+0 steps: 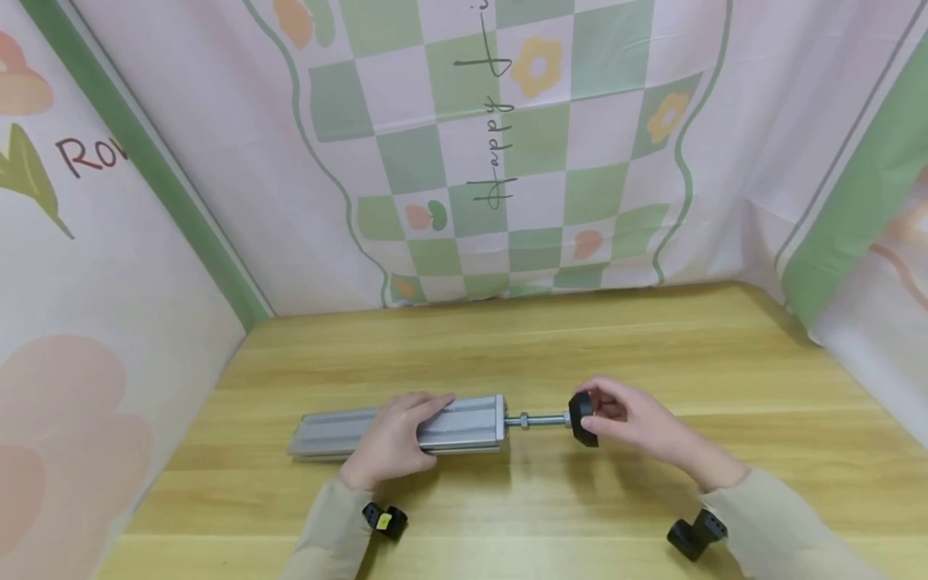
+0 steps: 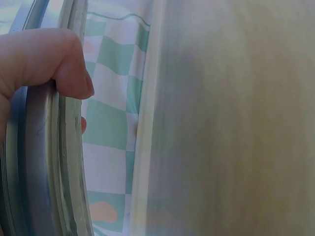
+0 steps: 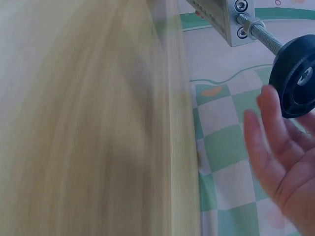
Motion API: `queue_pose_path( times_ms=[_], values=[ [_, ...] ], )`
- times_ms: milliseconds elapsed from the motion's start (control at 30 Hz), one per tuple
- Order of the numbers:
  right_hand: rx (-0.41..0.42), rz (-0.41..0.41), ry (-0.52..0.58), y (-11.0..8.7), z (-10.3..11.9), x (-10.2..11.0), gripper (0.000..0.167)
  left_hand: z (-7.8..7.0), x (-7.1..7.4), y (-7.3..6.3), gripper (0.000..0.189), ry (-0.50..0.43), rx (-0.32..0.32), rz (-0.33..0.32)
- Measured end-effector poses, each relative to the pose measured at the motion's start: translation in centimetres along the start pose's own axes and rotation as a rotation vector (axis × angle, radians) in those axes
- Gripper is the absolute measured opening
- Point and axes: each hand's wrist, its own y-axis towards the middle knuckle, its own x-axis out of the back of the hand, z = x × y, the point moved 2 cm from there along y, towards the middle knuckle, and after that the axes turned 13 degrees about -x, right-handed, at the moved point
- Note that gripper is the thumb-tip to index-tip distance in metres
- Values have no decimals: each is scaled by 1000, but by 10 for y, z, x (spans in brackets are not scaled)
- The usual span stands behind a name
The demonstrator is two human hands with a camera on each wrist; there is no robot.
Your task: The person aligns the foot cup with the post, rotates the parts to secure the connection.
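A silver aluminium profile lies lengthwise across the front of the table in the head view. My left hand grips it near its middle, thumb on the near side and fingers over the top. From its right end plate a threaded rod sticks out, carrying a hex nut. At the rod's outer end sits a round black levelling foot. My right hand holds this foot by its rim between thumb and fingers. Two screws show on the end plate in the right wrist view.
The wooden table runs back to a hanging cloth with a green and white check. Printed cloth also hangs at the left and right sides. A black wrist camera sits on the left sleeve, another camera on the right.
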Motion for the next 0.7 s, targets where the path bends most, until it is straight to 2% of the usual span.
queue_pose_path(
  times_ms=[100,233,300,400,500,633,700],
  values=[
    [-30,30,17,1,0,1,31,0,0,0,83,4,-6,-2],
    [-30,70,51,2,0,1,34,0,0,1,83,9,-12,-2],
    [-31,69,44,1,0,1,36,0,0,1,83,7,-14,-1],
    [-35,24,-11,0,0,1,38,0,0,0,83,6,-13,-1],
    [31,-25,-32,-2,-2,0,47,1,-1,0,83,3,-12,1],
    [204,-52,-7,-2,-7,-1,63,0,0,0,83,-5,-12,3],
    [250,-73,-15,-3,-10,-1,67,0,0,0,83,-7,-11,3]
  ],
)
